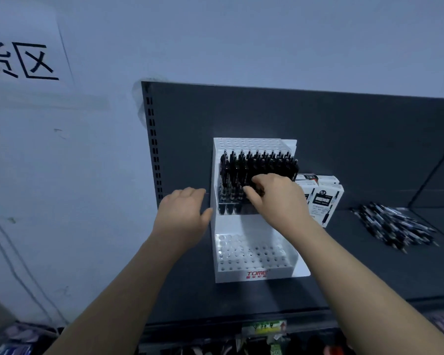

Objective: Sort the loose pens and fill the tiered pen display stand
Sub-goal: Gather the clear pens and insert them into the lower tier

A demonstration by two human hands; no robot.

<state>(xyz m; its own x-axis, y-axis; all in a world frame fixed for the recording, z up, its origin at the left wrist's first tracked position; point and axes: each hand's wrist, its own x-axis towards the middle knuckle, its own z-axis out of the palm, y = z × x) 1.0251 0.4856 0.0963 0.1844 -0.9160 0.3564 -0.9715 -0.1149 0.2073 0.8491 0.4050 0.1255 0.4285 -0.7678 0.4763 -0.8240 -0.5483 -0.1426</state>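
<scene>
The pen display stand [256, 274] is of white smooth plastic, with steps. It stands on a dark grey matt shelf [267, 298], against the flat back panel [318, 119]. Its lowest step is a shiny plate with many round holes, and the front wall carries red letters. The top step has the same pattern of holes. In the middle step the black pens [241, 167] stand upright, close together in rows.

To the right of the stand, just beside it, are white carton boxes [324, 201] with black labels. Further right on the shelf, the loose pens [392, 226] lie in an untidy heap (blurred, dark with light parts).

The left hand [183, 216] is relaxed, with fingers nearly straight, and it holds nothing; the thumb is at the left wall of the stand. The right hand [274, 198] reaches into the middle step, and its fingers [251, 192] are curled among the black pens. Whether they really grip one, I cannot tell.

On the pale wall [215, 34] at left hangs a paper sign [23, 60] with large black characters.
</scene>
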